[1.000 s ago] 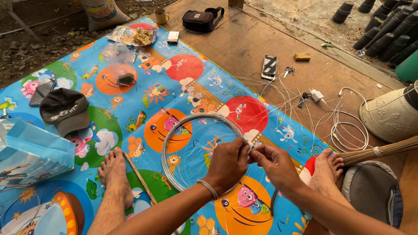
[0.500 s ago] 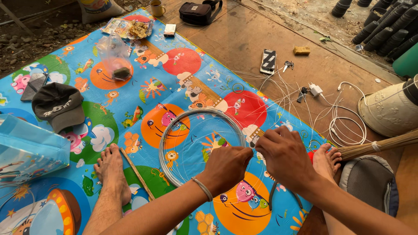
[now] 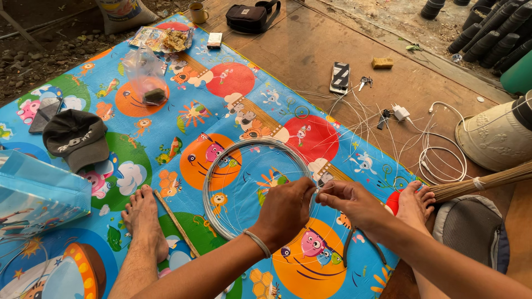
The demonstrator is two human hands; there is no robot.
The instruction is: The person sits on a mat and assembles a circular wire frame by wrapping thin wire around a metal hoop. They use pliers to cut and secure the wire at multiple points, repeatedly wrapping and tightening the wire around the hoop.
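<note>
A coil of thin silvery wire (image 3: 221,160) forms a ring above the colourful cartoon play mat (image 3: 233,94). My left hand (image 3: 285,207) pinches the ring's right side, a thin bracelet on its wrist. My right hand (image 3: 352,200) meets it fingertip to fingertip and pinches the wire at the same spot. Loose wire strands (image 3: 360,119) fan out toward the wooden floor. My bare feet rest on the mat, the left one (image 3: 145,221) beside a thin wooden stick (image 3: 176,222), the right one (image 3: 414,200) at the mat's edge.
A dark cap (image 3: 76,143) and a blue bag (image 3: 39,194) lie at left. A clear plastic bag (image 3: 145,75), a phone (image 3: 339,77), keys, a white charger cable (image 3: 440,152), a black pouch (image 3: 246,17), a broom handle (image 3: 482,182) and a grey bag (image 3: 471,230) lie around.
Both hands stay pinched on the wire ring's right side. They shifted slightly to the right on the mat, and the view moved a little.
</note>
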